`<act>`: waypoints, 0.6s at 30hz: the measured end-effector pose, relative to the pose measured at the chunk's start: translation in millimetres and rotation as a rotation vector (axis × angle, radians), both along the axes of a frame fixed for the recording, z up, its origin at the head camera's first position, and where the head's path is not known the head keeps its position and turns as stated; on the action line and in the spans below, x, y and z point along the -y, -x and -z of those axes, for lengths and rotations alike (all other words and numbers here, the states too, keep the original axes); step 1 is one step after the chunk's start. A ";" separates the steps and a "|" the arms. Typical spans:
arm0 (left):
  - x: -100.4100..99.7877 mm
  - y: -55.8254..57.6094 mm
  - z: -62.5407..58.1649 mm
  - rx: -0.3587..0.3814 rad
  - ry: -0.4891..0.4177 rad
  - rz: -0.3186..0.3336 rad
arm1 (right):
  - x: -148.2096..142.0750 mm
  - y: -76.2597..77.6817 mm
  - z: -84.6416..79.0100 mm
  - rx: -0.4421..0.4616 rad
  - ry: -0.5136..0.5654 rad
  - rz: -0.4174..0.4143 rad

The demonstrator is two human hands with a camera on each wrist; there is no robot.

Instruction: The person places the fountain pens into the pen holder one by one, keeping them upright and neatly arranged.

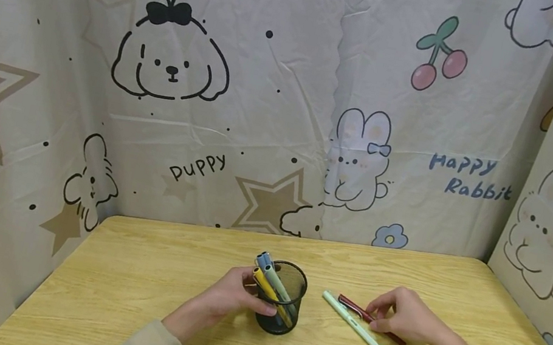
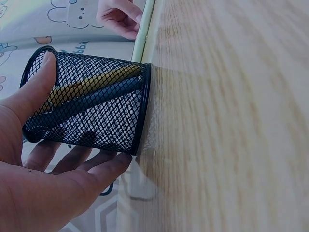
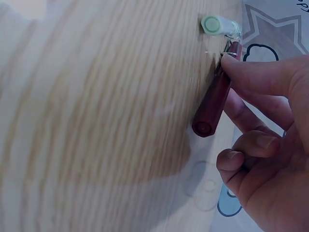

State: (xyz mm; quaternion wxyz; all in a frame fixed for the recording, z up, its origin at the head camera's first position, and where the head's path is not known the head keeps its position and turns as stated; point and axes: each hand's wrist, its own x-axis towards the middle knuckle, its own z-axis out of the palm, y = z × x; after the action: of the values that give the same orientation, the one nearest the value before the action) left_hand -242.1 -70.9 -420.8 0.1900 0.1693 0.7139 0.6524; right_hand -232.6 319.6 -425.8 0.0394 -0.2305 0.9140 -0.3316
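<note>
A black mesh pen holder (image 1: 288, 316) stands upright on the table, with my left hand (image 1: 231, 294) curled round its left side. Leaning in it are a yellow pen (image 1: 264, 283), a pale green pen (image 1: 276, 281) and blue pens (image 1: 263, 260) behind them. My right hand (image 1: 409, 317) pinches a dark red pen (image 3: 212, 106) between thumb and fingers, low at the table surface. Beside the red pen lies a mint green pen (image 1: 352, 323), which the right hand does not hold. In the left wrist view, the mesh cup (image 2: 91, 104) shows its pens through the wire.
The wooden table (image 1: 153, 274) reaches back to a hanging cloth (image 1: 273, 129) printed with cartoon animals and stars. More of this cloth hangs along both sides. A small black camera is strapped at each wrist.
</note>
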 end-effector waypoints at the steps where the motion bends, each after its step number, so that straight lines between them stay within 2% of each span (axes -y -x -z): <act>1: 0.1 0.1 0.0 0.000 0.003 -0.001 | -0.4 0.1 -0.4 -0.004 -0.002 -0.002; 18: 0.7 1.2 0.9 0.000 0.004 0.005 | -2.0 -0.1 -4.5 0.041 -0.013 -0.024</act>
State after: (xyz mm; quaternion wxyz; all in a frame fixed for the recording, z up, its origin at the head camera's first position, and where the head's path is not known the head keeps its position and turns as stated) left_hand -243.3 -71.6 -421.7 0.1918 0.1707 0.7147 0.6506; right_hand -232.5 321.6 -421.2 0.0634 -0.2341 0.9124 -0.3296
